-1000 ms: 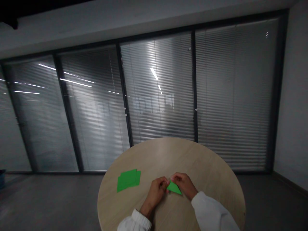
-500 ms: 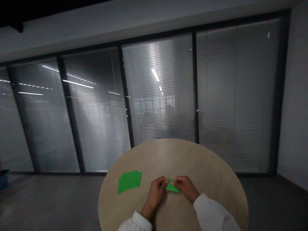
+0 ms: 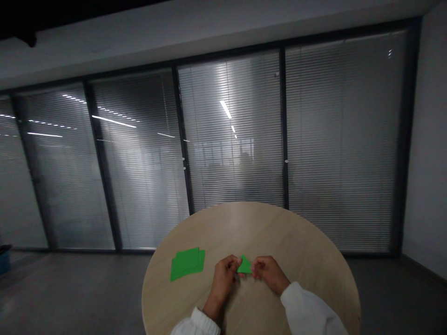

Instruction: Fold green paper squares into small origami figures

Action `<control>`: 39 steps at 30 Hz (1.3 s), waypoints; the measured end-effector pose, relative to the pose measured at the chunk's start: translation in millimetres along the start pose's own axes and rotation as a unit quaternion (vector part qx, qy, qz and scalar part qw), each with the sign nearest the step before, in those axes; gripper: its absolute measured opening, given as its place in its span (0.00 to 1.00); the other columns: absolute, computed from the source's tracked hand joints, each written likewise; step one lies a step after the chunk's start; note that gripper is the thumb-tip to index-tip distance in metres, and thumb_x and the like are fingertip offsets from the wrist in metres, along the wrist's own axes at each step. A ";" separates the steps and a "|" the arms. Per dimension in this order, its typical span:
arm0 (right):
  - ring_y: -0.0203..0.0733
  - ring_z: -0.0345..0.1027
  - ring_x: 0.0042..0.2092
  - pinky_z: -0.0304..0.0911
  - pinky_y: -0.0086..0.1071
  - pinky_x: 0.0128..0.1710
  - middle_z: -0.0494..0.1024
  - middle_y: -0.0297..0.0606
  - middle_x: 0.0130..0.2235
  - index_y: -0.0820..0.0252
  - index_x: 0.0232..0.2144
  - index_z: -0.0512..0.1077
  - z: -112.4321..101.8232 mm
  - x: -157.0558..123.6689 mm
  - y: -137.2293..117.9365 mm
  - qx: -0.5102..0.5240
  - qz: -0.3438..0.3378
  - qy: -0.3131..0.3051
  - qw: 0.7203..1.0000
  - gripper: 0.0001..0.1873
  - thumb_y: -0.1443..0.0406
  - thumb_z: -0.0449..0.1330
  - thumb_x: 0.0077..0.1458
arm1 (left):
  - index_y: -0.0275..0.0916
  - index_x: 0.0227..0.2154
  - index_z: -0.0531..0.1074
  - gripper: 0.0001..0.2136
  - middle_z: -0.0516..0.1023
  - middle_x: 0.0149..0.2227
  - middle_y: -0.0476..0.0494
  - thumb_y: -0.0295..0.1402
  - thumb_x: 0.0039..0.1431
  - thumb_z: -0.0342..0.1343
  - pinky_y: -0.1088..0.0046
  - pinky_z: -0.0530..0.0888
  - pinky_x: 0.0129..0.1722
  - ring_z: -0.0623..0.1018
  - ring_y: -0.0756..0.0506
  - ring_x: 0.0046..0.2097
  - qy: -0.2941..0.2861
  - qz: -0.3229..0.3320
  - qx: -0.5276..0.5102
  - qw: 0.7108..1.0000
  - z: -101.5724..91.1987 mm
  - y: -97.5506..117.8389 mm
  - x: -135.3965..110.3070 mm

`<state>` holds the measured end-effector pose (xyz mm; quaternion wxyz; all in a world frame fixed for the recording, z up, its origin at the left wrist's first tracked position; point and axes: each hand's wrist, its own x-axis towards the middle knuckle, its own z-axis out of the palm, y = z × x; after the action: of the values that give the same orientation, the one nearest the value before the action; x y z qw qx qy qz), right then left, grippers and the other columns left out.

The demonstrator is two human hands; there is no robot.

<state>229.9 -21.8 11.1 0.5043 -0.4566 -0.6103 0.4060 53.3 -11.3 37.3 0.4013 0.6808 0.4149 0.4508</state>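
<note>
A small folded piece of green paper (image 3: 245, 265), roughly triangular with a point toward the far side, is between my two hands above the round table (image 3: 279, 232). My left hand (image 3: 225, 275) is closed on its left edge, thumb on top. On the opposite side, my right hand (image 3: 270, 272) pinches the right corner with bent fingers. Parts of the paper are hidden behind the fingers. To the left of my left hand lie green paper sheets (image 3: 186, 262), flat and overlapping on the wood.
Behind the table runs a glass partition with blinds (image 3: 230, 177) in dark frames. A blue bin (image 3: 4, 259) stands on the floor at the far left. A pale wall (image 3: 428, 163) closes off the right side.
My right hand's fingertips have shifted from the middle of the green paper to its right corner. The paper's point has moved slightly left. The flat sheets have stayed put.
</note>
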 end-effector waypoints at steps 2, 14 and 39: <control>0.38 0.65 0.24 0.57 0.30 0.27 0.74 0.34 0.20 0.61 0.19 0.72 -0.2 -0.3 -0.9 -0.013 -0.005 0.007 1.000 0.14 0.56 0.59 0.43 | 0.36 0.22 0.71 0.24 0.73 0.18 0.47 0.57 0.48 0.54 0.76 0.63 0.17 0.67 0.50 0.18 0.006 -0.008 -0.011 1.000 -0.4 -3.4 2.2; 0.36 0.60 0.25 0.53 0.28 0.27 0.66 0.28 0.19 0.58 0.20 0.67 -5.5 -2.4 -6.9 -0.105 -0.027 0.035 0.993 0.10 0.59 0.52 0.47 | 0.37 0.53 0.68 0.27 0.78 0.43 0.37 0.35 0.47 0.61 0.69 0.73 0.40 0.77 0.42 0.43 0.000 0.037 0.011 0.999 -2.1 -7.7 0.7; 0.45 0.64 0.51 0.60 0.40 0.52 0.73 0.41 0.48 0.54 0.45 0.72 -1.9 -9.4 -7.9 -0.268 -0.211 0.074 0.937 0.25 0.76 0.53 0.44 | 0.34 0.37 0.77 0.24 0.80 0.32 0.41 0.44 0.37 0.70 0.70 0.71 0.38 0.77 0.44 0.35 -0.033 -0.099 -0.308 0.946 4.8 -13.5 4.6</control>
<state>231.2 -32.8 16.7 0.4807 -0.4642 -0.7400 0.0764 56.2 -3.3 24.9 0.6474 0.4937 0.3076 0.4924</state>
